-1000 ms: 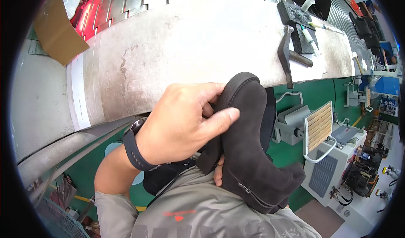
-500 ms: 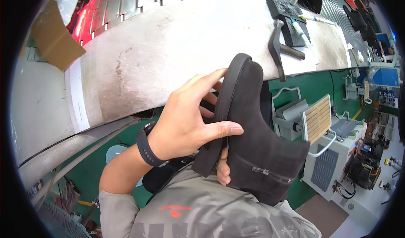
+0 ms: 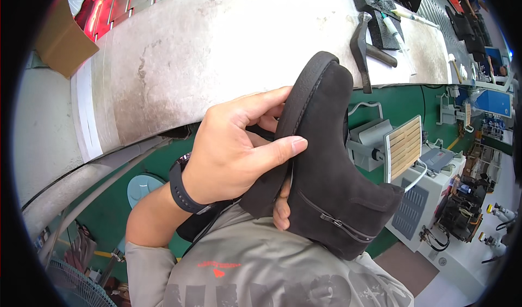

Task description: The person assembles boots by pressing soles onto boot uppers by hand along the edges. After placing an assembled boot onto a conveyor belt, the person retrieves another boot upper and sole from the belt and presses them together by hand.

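Observation:
In front of my chest I hold a black suede ankle boot (image 3: 326, 144), tilted with its toe pointing up and away and its side zipper facing me. My left hand (image 3: 239, 138), a dark band on its wrist, grips the sole near the middle. Its thumb lies across the sole's edge onto the upper, and its other fingers reach round the sole. Of my right hand (image 3: 281, 209) only a few curled fingers show, wrapped in at the arch beside the heel. The boot hides the rest of that hand.
The pale, stained worktable (image 3: 179, 62) stretches ahead. On it lie a hammer (image 3: 361, 48), a dark block (image 3: 375, 5) and syringes (image 3: 397, 32). A brown cardboard piece (image 3: 65, 38) stands at left. At right are a slatted wooden panel (image 3: 403, 149) and a white machine (image 3: 413, 209).
The boot has shifted slightly up and turned a little, so the zipper side shows more fully. Both hands keep their hold, and the view has moved slightly.

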A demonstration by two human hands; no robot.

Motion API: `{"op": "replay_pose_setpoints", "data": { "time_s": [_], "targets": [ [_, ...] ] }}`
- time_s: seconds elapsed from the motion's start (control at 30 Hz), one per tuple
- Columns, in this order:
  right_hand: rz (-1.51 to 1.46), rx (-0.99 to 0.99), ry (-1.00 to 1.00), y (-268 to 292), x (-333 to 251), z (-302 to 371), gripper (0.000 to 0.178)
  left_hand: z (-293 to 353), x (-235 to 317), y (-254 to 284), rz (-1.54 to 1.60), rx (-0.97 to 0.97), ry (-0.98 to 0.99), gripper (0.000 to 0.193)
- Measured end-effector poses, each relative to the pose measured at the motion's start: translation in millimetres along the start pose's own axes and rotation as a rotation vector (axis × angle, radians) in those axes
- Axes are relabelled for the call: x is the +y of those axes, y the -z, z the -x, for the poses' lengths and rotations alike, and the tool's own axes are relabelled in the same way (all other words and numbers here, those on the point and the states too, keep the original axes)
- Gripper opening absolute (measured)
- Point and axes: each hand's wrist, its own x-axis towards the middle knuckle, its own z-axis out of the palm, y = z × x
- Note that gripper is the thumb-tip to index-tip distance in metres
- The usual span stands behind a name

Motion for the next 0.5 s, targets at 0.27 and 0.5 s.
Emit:
{"op": "replay_pose_setpoints", "data": {
  "time_s": [0.27,0.5],
  "targets": [
    [-0.033,0.172,0.145,3.5,20.0,16.8,0.095,-1.9,1.4,-10.1,-0.010,-0.036,0.127,0.054],
    [-0.104,0.427,0.220,-18.2,36.1,15.9,0.091,7.8,-18.4,-22.4,-0.597,0.109,-0.345,0.051]
  ]
}}
